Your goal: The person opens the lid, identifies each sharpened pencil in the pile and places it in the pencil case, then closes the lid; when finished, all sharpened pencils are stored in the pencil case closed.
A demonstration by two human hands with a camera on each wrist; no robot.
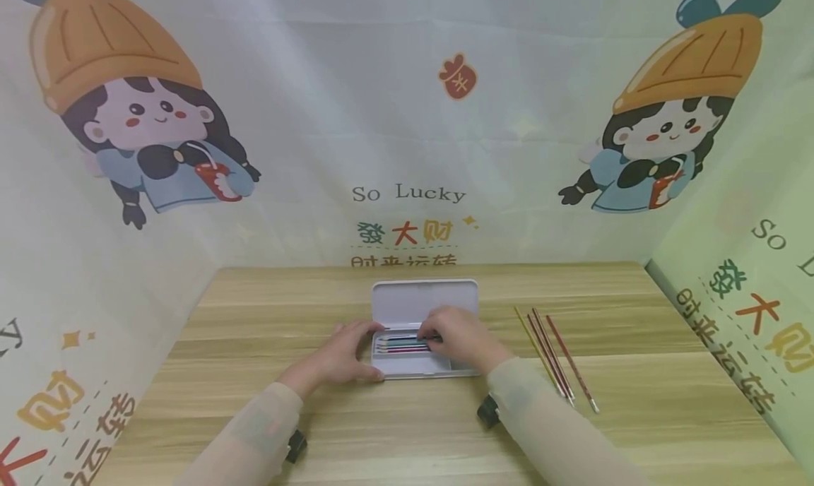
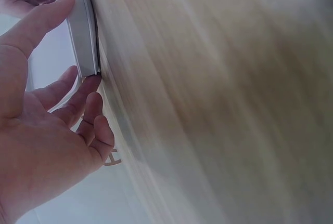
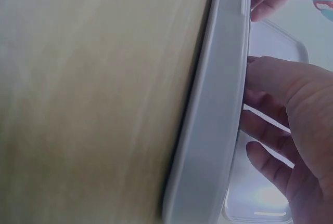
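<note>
An open white pencil case (image 1: 413,365) lies on the table, its lid (image 1: 407,304) tipped back behind it. Several colored pencils (image 1: 397,345) lie side by side in its left part. My left hand (image 1: 337,355) grips the case's left end, thumb at the front edge and fingers around the back corner; the left wrist view shows this hand (image 2: 57,109) around the end. My right hand (image 1: 461,336) reaches into the case, fingers curled at a dark pencil among the others. In the right wrist view, the front wall hides the fingertips of this hand (image 3: 296,120).
To the right of the case, several loose pencils, one yellow (image 1: 531,334) and others dark red (image 1: 574,362), lie on the wooden table (image 1: 267,316). A printed cloth backdrop (image 1: 356,119) hangs around the table's back and sides.
</note>
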